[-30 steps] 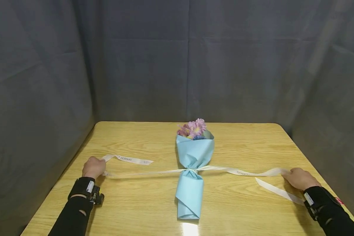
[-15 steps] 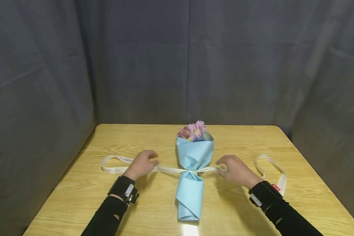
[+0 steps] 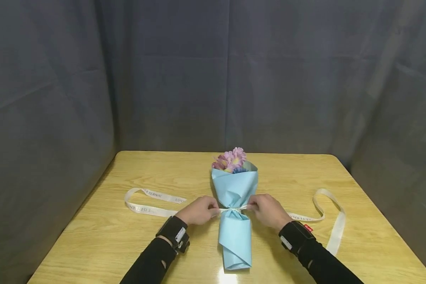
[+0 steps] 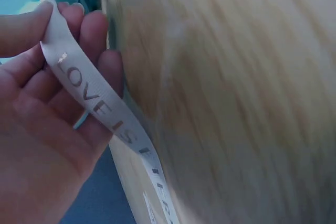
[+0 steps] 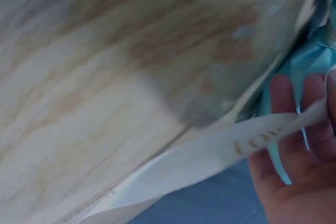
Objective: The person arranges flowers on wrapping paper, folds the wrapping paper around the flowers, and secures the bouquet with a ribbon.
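A bouquet (image 3: 235,236) in light blue wrapping paper lies on the table, pink and blue flowers (image 3: 232,159) showing at its top. A cream ribbon (image 3: 147,209) printed with lettering is tied round its waist. Just left of the knot (image 3: 235,210), my left hand (image 3: 200,210) pinches the ribbon between thumb and fingers; in the left wrist view the ribbon (image 4: 100,98) runs down across the fingers. Close on the right side, my right hand (image 3: 267,211) pinches the other end, and that ribbon tail (image 5: 194,163) trails away in the right wrist view.
The wooden table (image 3: 156,165) has rounded far corners. Grey cloth (image 3: 170,79) hangs behind it and at both sides. One ribbon tail loops at the left, and the right tail (image 3: 337,232) curls beside my right forearm.
Both hands have come in from the far ends of the ribbon to the bouquet's waist and now pinch the ribbon beside the knot. The bouquet's lower end has shifted slightly right.
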`<control>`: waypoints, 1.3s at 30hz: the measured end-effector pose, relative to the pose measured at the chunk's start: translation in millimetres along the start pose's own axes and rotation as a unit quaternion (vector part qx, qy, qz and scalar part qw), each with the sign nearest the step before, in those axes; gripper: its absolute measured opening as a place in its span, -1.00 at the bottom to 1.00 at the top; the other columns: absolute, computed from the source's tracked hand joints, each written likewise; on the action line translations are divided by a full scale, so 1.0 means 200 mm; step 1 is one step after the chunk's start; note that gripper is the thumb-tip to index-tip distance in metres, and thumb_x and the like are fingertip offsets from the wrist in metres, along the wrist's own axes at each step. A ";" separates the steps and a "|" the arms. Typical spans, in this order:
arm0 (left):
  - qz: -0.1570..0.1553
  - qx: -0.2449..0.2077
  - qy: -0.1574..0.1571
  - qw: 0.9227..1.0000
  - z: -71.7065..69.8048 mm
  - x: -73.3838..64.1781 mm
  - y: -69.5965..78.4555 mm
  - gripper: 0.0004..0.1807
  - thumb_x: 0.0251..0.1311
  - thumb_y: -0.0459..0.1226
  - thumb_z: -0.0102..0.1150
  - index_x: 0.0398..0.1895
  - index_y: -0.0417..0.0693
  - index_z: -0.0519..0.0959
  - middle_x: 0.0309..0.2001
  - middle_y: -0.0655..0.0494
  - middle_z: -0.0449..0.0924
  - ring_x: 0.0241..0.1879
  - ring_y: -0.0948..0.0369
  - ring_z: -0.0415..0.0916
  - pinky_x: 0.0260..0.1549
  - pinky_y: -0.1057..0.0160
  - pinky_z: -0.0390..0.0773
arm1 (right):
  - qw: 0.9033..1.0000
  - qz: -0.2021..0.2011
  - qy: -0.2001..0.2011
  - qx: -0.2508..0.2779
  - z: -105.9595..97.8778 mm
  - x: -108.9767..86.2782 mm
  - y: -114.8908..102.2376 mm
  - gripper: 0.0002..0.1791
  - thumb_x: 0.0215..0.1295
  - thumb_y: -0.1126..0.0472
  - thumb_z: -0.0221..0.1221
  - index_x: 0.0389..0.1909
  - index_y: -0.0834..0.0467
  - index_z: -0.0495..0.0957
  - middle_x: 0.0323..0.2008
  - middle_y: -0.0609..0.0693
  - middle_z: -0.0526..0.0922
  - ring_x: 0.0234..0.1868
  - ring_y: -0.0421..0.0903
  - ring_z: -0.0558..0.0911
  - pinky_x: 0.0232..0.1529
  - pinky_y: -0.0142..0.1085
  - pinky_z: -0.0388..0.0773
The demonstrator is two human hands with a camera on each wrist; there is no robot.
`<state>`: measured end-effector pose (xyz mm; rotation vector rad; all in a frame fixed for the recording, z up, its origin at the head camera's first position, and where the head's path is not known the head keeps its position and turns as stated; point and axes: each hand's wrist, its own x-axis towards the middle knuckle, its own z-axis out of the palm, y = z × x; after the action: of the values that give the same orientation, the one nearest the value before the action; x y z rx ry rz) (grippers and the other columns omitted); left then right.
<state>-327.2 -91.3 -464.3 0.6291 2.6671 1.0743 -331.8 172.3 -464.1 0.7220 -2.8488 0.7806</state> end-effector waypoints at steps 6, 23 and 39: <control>-0.009 -0.054 -0.040 0.998 -0.04 -0.03 -0.01 -0.79 0.48 -0.25 0.11 -0.32 -0.19 0.56 -0.54 0.00 0.61 -0.55 0.19 0.57 -0.52 0.29 0.46 | 0.999 0.005 -0.026 0.042 -0.01 0.00 0.02 -0.90 0.42 0.25 0.25 -0.33 0.12 0.64 -0.45 -0.11 0.56 -0.42 -0.18 0.46 -0.35 -0.27 0.43; -0.013 -0.205 -0.142 0.968 -0.43 -0.26 -0.22 -0.59 0.39 -0.18 0.25 -0.49 -0.37 0.54 -0.68 0.16 0.38 -0.67 0.24 0.37 -0.59 0.35 0.37 | 0.975 0.050 -0.150 0.155 -0.29 -0.20 0.35 -0.54 0.43 0.05 0.24 -0.59 0.10 0.27 -0.63 -0.12 0.14 -0.60 -0.18 0.11 -0.49 -0.32 0.11; 0.188 -0.357 -0.029 0.915 -0.43 -0.15 0.19 -0.81 0.48 -0.34 -0.04 -0.21 -0.14 0.60 -0.28 0.05 0.56 -0.24 0.11 0.48 -0.01 0.15 0.50 | 0.950 0.049 -0.059 0.302 -0.32 -0.22 0.30 -0.59 0.50 0.06 0.16 -0.45 0.29 0.46 -0.57 0.16 0.35 -0.48 0.04 0.39 -0.31 -0.17 0.32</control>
<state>-318.0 -133.5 -375.0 0.9894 1.9014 1.9432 -323.8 268.6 -445.5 0.7012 -2.7590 1.7200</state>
